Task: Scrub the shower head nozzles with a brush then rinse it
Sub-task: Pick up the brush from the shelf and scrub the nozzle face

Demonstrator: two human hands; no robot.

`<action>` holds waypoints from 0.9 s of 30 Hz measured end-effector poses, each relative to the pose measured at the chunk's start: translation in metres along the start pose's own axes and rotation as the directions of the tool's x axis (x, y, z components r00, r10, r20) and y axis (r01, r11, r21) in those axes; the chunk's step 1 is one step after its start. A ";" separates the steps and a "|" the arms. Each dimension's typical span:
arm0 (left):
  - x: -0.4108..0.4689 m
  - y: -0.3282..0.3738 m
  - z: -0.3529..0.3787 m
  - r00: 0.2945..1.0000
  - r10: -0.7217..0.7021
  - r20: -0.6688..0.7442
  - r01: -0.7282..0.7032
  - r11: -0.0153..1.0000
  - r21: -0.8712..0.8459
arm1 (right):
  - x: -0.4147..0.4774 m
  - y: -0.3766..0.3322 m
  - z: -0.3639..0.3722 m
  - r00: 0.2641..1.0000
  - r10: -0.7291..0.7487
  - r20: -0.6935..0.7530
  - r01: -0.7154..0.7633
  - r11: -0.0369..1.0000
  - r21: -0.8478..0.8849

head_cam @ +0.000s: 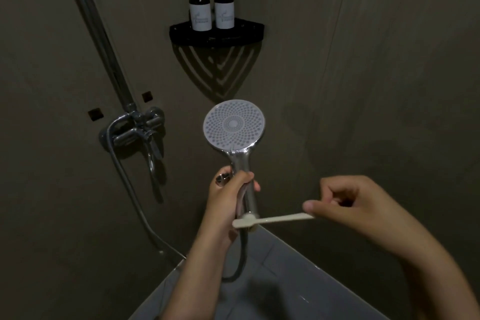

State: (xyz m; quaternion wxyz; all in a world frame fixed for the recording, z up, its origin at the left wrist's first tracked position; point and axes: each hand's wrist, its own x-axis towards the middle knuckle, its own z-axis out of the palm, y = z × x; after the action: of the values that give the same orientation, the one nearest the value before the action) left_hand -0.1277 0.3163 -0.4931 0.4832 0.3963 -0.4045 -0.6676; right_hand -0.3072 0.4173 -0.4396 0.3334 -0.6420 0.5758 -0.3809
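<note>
A round shower head (234, 124) with a white nozzle face and a chrome handle points up toward me at the centre. My left hand (227, 197) grips the chrome handle below the face. My right hand (348, 202) pinches the end of a pale toothbrush (272, 220). The brush lies level, its bristle end at the bottom of the handle, well below the nozzle face. A grey hose (240, 254) hangs from the handle's base.
A chrome mixer tap (137, 128) with a riser pipe (104, 41) is fixed on the left wall. A black corner shelf (217, 34) holds two dark pump bottles (199, 5). Grey floor tiles (285, 280) lie below.
</note>
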 end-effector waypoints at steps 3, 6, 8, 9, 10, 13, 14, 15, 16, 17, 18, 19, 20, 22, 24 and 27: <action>-0.002 0.001 0.000 1.000 0.019 -0.005 -0.019 1.000 0.003 | 0.003 -0.001 0.007 1.000 0.011 0.004 -0.011 1.000 -0.007; -0.003 0.003 0.001 1.000 0.020 -0.008 -0.020 1.000 -0.016 | 0.004 -0.004 0.007 1.000 -0.017 -0.012 0.018 1.000 0.025; -0.005 0.005 0.002 1.000 0.012 -0.008 -0.012 0.999 -0.045 | 0.005 -0.005 0.005 1.000 -0.010 -0.022 0.011 1.000 0.014; -0.005 0.005 0.002 1.000 0.009 -0.005 -0.009 0.998 -0.056 | 0.006 -0.006 0.005 1.000 -0.003 -0.023 0.004 1.000 0.008; -0.006 0.006 0.002 1.000 0.008 -0.001 -0.008 0.998 -0.062 | 0.006 -0.005 0.004 1.000 0.002 -0.020 -0.002 1.000 0.003; -0.008 0.008 -0.001 1.000 0.003 0.013 -0.002 0.999 -0.049 | 0.008 -0.005 0.004 1.000 0.018 0.006 -0.018 1.000 -0.019; -0.009 0.009 -0.001 1.000 0.002 0.017 -0.001 0.999 -0.048 | 0.008 -0.005 0.003 1.000 0.022 0.013 -0.022 0.999 -0.025; -0.009 0.010 -0.001 1.000 0.003 0.020 -0.002 0.999 -0.050 | 0.008 -0.005 0.002 0.999 0.028 0.021 -0.027 0.999 -0.026; -0.010 0.010 -0.001 1.000 0.007 0.020 -0.005 0.999 -0.054 | 0.009 -0.005 0.001 0.999 0.036 0.030 -0.035 0.999 -0.025; -0.010 0.010 0.000 1.000 0.009 0.018 -0.008 0.998 -0.057 | 0.009 -0.004 -0.001 0.998 0.041 0.042 -0.040 0.999 -0.020; -0.010 0.011 0.000 1.000 0.006 0.019 -0.005 0.998 -0.057 | 0.008 -0.004 -0.003 0.998 0.044 0.054 -0.043 0.999 -0.014; -0.010 0.011 0.000 1.000 -0.001 0.022 0.002 0.998 -0.056 | 0.008 -0.002 -0.004 0.997 0.047 0.064 -0.047 0.999 -0.008; -0.010 0.011 0.000 1.000 -0.008 0.028 0.009 0.998 -0.056 | 0.007 -0.001 -0.006 0.996 0.050 0.069 -0.050 0.999 -0.003; -0.010 0.010 -0.001 0.999 -0.010 0.033 0.012 0.998 -0.065 | 0.006 0.001 -0.010 0.996 0.056 0.064 -0.056 0.998 0.007; -0.009 0.010 -0.001 1.000 -0.001 0.022 0.003 0.998 -0.070 | 0.006 0.003 -0.014 0.997 0.052 0.051 -0.053 0.998 0.016; -0.008 0.009 0.001 1.000 0.001 0.014 0.000 0.997 -0.073 | 0.005 0.005 -0.016 0.999 0.041 0.033 -0.042 0.999 0.028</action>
State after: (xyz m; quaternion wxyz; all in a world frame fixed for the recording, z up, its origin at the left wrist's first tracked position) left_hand -0.1243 0.3220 -0.4828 0.4947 0.3738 -0.3835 -0.6845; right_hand -0.3232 0.4115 -0.4355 0.3599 -0.6311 0.5780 -0.3716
